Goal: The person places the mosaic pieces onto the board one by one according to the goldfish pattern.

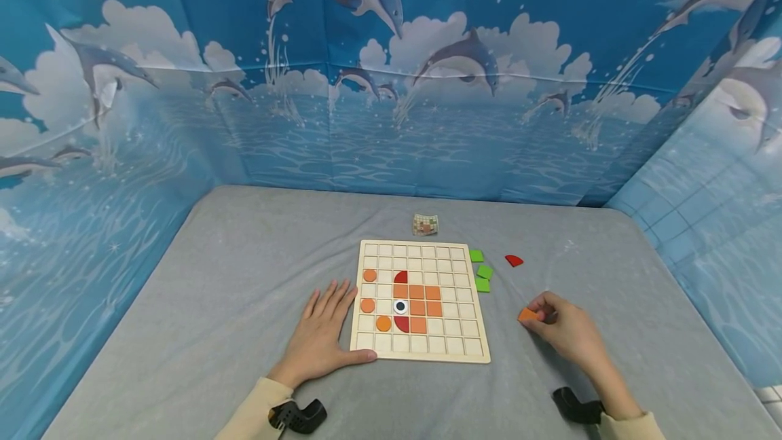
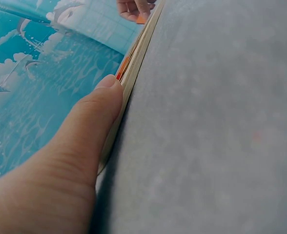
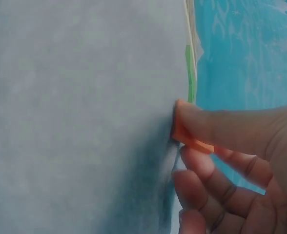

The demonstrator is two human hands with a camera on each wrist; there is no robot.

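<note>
A square wooden grid board (image 1: 455,328) lies on the grey cloth. On it are several orange squares (image 1: 417,308), two red quarter-circle pieces (image 1: 400,277), three orange discs (image 1: 383,323) and a white disc with a black dot (image 1: 400,306). My left hand (image 1: 326,331) lies flat at the board's left side, fingers spread, its thumb touching the near left corner; the left wrist view shows the thumb (image 2: 92,114) against the board's edge. To the right of the board, my right hand (image 1: 565,331) pinches an orange tile (image 3: 178,124) between thumb and fingers, just above the cloth.
Three green squares (image 1: 485,271) sit along the board's right edge. Farther right lies a loose red quarter-circle piece (image 1: 514,261). Beyond the board is a small picture card (image 1: 425,225). Dolphin-printed curtains (image 1: 379,134) enclose the table's back and sides.
</note>
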